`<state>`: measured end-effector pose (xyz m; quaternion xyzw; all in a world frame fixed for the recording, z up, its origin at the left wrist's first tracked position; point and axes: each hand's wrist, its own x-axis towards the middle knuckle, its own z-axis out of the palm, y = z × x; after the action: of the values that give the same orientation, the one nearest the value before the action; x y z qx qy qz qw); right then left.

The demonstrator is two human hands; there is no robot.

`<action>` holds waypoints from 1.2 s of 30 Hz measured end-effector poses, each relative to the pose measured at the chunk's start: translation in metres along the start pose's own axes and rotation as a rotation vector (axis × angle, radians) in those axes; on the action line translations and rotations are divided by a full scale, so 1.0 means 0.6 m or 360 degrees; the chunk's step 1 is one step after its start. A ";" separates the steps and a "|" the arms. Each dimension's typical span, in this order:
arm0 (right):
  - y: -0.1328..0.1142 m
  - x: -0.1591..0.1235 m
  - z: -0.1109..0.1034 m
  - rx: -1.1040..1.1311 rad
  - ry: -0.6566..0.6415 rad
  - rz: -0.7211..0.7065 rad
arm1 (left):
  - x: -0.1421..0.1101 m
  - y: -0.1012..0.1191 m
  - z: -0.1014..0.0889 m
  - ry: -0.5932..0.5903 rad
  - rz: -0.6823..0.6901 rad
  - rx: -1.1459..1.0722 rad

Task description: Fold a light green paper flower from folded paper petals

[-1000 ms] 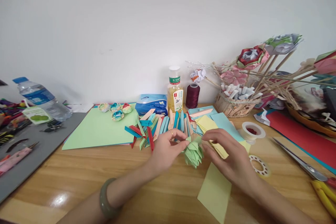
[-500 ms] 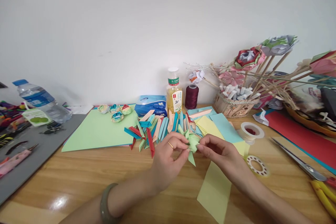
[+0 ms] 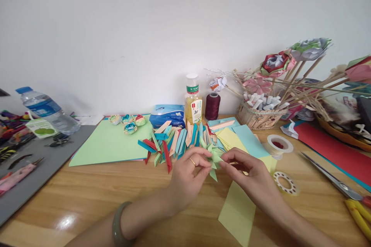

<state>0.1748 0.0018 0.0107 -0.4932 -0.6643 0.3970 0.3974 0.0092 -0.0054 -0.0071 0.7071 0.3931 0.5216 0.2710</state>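
Note:
My left hand [image 3: 187, 179] and my right hand [image 3: 251, 175] meet over the wooden table [image 3: 87, 200], both pinching a folded light-green paper piece [image 3: 213, 159] with pointed petals. The left hand wears a ring and a green bangle [image 3: 117, 225] on its wrist. A pale-yellow paper strip [image 3: 237, 214] lies on the table under my right forearm. Just behind the hands lies a pile of folded paper strips [image 3: 174, 141] in red, blue, green and peach.
A light-green sheet [image 3: 110, 144] with small paper roses [image 3: 129, 121] lies left. At the back stand a drink bottle [image 3: 193, 100], thread spool [image 3: 212, 106], tissue pack [image 3: 168, 115] and basket of paper flowers [image 3: 261, 115]. Tape rolls [image 3: 278, 143], scissors [image 3: 333, 179], water bottle [image 3: 46, 110].
The green folded piece has been lifted and turned between my fingers; it hung lower and fuller a second ago, and now shows mostly its spiky edge. Both hands have drawn closer together.

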 end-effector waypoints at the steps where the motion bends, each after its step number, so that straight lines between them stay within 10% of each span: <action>1: 0.002 0.000 0.000 0.0000 -0.0011 -0.0014 | 0.000 0.000 0.000 -0.0005 -0.0020 -0.0020; 26: 0.013 0.005 -0.004 0.0115 -0.0045 0.0001 | 0.002 0.001 0.008 0.0133 -0.0488 -0.0715; 36: 0.016 -0.010 -0.007 -0.0801 0.0254 -0.1186 | -0.002 -0.002 0.006 0.0077 -0.0074 -0.0321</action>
<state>0.1830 -0.0015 0.0027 -0.3307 -0.8395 0.0139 0.4308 0.0122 -0.0057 -0.0097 0.6541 0.3613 0.5690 0.3434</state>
